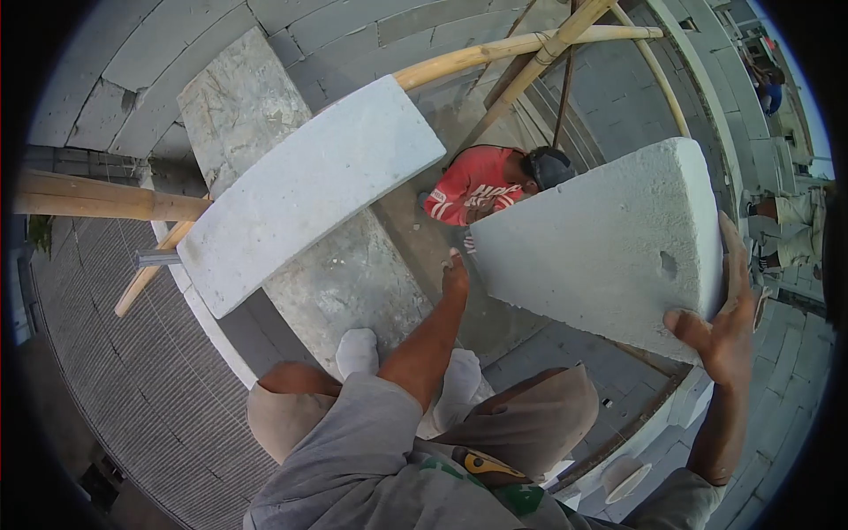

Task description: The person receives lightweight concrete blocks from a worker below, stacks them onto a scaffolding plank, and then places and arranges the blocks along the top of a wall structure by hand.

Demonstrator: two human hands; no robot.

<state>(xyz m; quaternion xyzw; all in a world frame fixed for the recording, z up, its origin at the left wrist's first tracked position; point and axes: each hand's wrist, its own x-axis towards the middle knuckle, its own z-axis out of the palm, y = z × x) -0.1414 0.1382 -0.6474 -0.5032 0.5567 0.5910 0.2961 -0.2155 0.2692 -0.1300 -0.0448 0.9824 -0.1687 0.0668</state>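
Note:
My right hand [724,331] grips the lower right end of a large white block [609,243], thumb on its face and fingers along its outer edge. My left hand [455,269] is near the block's far left end, with a gap between them; its fingers look bent, and nothing is plainly in them. Another white block [309,185] lies across the grey plank [344,274] at the left. Below, between the two blocks, a person in a red shirt [473,185] and dark cap bends forward, partly hidden by the right block.
Bamboo poles [495,53] cross at the top, and a thick pole [106,196] juts in from the left. Corrugated roofing [141,371] lies below left. My socked feet [358,353] rest on the plank. Grey block walls surround the space; other people stand at the far right.

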